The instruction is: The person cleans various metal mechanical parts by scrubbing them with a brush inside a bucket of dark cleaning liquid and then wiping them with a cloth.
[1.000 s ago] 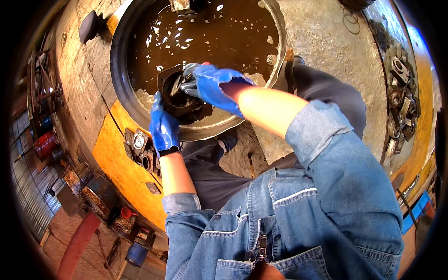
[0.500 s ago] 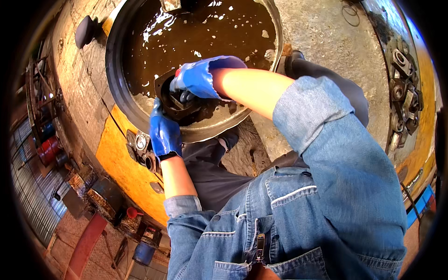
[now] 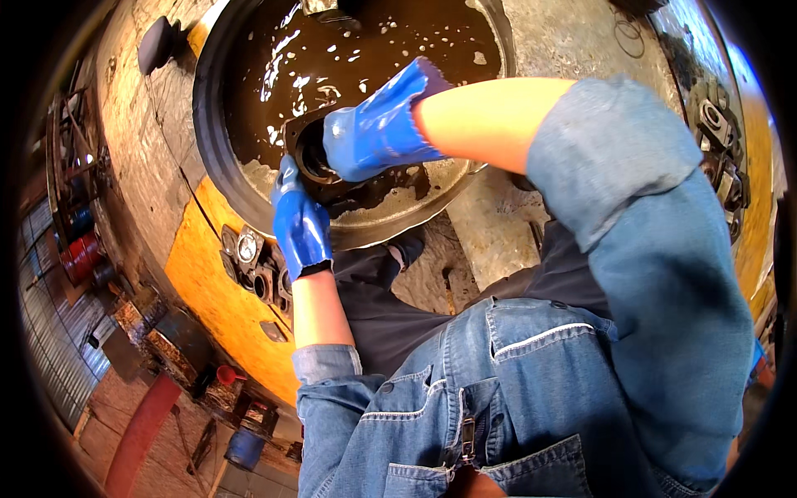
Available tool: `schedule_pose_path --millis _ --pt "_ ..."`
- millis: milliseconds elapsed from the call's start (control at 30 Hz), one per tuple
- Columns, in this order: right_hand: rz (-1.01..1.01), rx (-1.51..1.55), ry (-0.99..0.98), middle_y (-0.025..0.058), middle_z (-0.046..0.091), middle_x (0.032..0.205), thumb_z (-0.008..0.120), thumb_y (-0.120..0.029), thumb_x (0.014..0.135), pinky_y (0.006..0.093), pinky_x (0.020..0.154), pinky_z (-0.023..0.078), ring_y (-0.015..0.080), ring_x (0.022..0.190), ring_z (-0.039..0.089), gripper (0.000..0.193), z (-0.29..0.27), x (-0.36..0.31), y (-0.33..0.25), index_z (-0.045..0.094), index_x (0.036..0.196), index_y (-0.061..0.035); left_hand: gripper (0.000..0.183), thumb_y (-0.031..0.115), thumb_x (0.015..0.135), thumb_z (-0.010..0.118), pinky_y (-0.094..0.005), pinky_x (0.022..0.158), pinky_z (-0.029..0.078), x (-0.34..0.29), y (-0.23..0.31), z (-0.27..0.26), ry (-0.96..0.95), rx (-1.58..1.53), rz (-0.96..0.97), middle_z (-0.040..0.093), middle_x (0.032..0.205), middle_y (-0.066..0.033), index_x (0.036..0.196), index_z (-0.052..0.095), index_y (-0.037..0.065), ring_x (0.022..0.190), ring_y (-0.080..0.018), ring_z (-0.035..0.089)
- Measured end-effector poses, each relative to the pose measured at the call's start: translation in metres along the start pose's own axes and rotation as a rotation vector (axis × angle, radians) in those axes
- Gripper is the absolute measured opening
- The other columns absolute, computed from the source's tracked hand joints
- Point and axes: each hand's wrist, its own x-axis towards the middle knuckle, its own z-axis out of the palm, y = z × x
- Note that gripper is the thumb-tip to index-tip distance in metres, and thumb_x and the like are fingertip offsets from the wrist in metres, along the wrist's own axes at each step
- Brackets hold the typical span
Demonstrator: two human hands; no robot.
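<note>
A dark metal housing with a squarish flange and a round bore lies tilted at the near left inside a wide round metal basin of brown, foamy liquid. My left hand, in a blue rubber glove, grips the housing's near left edge, thumb side up. My right hand, gloved alike, is curled at the right side of the bore. Its fingertips are hidden behind the glove, so anything in them does not show. Both forearms are bare between glove and rolled denim sleeve.
Several small metal parts lie on the yellow board left of the basin. More metal parts are heaped at the far right. A pale block stands at the basin's far edge. A dark rounded object sits at the far left.
My right hand has shifted slightly right and turned, its elbow swinging outward; its fingers, partly seen before inside the bore, are now hidden. My left hand keeps its grip on the housing.
</note>
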Motion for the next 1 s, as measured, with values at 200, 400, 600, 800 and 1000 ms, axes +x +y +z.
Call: schedule_pose_path --millis 200,400,600,800,1000 --pt "-0.543 -0.216 0.285 0.0169 0.073 0.078 0.061 -0.024 0.092 0.0428 0.069 0.057 0.0349 0.074 0.072 0.025 0.03 0.015 0.029 0.069 0.088 0.0002 0.04 0.026 0.107 0.062 -0.0339 0.095 0.054 0.031 0.0 0.009 0.159 0.233 0.099 0.072 0.118 -0.0112 0.132 0.063 -0.006 0.102 -0.0198 0.068" --pt "-0.229 -0.115 0.354 0.0183 0.074 0.084 0.061 -0.024 0.094 0.0437 0.069 0.057 0.035 0.076 0.073 0.027 0.038 0.008 0.03 0.067 0.093 0.0017 0.04 0.027 0.106 0.064 -0.0331 0.089 0.055 0.033 0.008 0.028 0.118 0.436 0.215 0.072 0.112 -0.0116 0.128 0.064 -0.007 0.095 -0.019 0.068" --pt "0.282 0.222 0.059 0.0127 0.078 0.102 0.068 -0.017 0.09 0.0426 0.076 0.062 0.0328 0.094 0.077 0.023 0.02 0.016 -0.008 0.078 0.107 -0.0061 0.039 0.032 0.106 0.064 -0.0303 0.079 0.055 0.029 0.007 0.03 0.131 0.409 0.21 0.072 0.103 -0.009 0.122 0.067 -0.004 0.089 -0.0161 0.067" --pt "0.374 0.921 0.108 0.016 0.075 0.103 0.069 -0.013 0.085 0.0395 0.078 0.057 0.0298 0.086 0.073 0.03 0.023 0.004 0.018 0.074 0.113 -0.0055 0.04 0.034 0.108 0.058 -0.0315 0.081 0.055 0.027 0.004 0.014 0.077 0.354 0.164 0.074 0.104 -0.0088 0.121 0.069 -0.002 0.088 -0.0171 0.068" --pt "0.415 1.229 0.872 0.0198 0.071 0.119 0.072 -0.026 0.095 0.0316 0.087 0.06 0.0292 0.101 0.073 0.037 0.124 0.033 0.019 0.063 0.122 -0.0023 0.047 0.034 0.107 0.059 -0.0323 0.089 0.056 0.036 0.003 0.006 0.089 0.394 0.165 0.073 0.114 -0.0128 0.129 0.064 -0.007 0.096 -0.0205 0.069"
